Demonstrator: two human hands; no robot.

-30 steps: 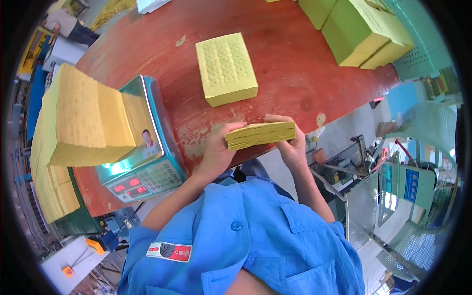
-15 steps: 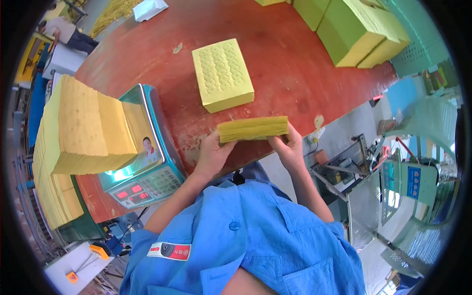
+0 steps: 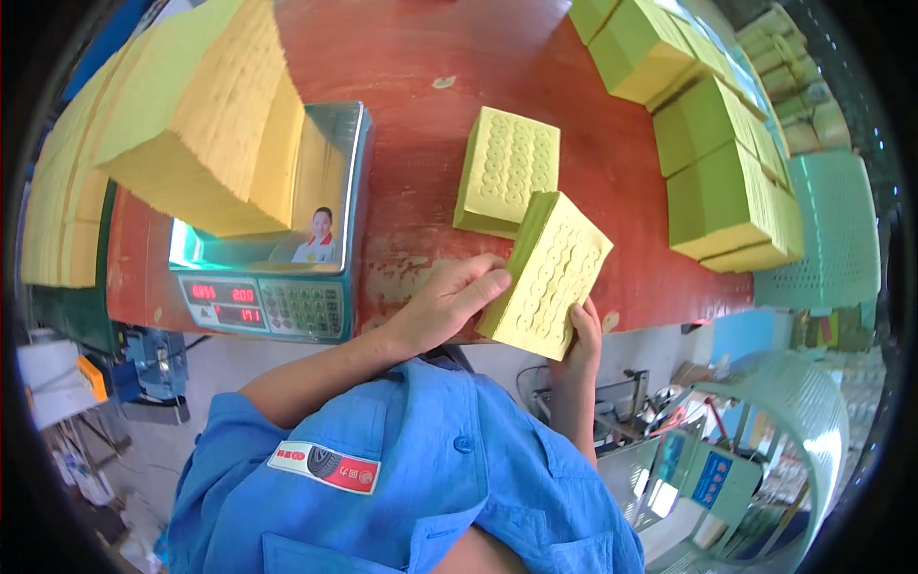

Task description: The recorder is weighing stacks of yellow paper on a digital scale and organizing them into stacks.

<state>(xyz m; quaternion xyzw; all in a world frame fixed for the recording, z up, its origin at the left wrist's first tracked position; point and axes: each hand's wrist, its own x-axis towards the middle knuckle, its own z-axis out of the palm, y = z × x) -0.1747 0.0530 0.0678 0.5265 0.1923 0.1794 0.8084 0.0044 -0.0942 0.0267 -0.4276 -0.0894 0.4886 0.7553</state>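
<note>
Both my hands hold a thick stack of yellow perforated paper sheets [image 3: 550,277] tilted up over the near edge of the red table [image 3: 402,115]. My left hand [image 3: 449,301] grips its left side and my right hand [image 3: 583,335] supports its lower right corner. A second yellow stack [image 3: 507,167] lies flat on the table just beyond it, touching or nearly touching the held one.
A green electronic scale [image 3: 287,277] stands at the left with a tall yellow paper pile [image 3: 210,124] on its pan. More yellow piles [image 3: 57,210] sit at the far left. Green-yellow stacks [image 3: 727,163] line the table's right side. A white perforated basket [image 3: 794,411] is below right.
The stack in my hands has turned from edge-on and level to tilted up, showing its perforated face, and moved toward the flat stack. The view has shifted closer to the table.
</note>
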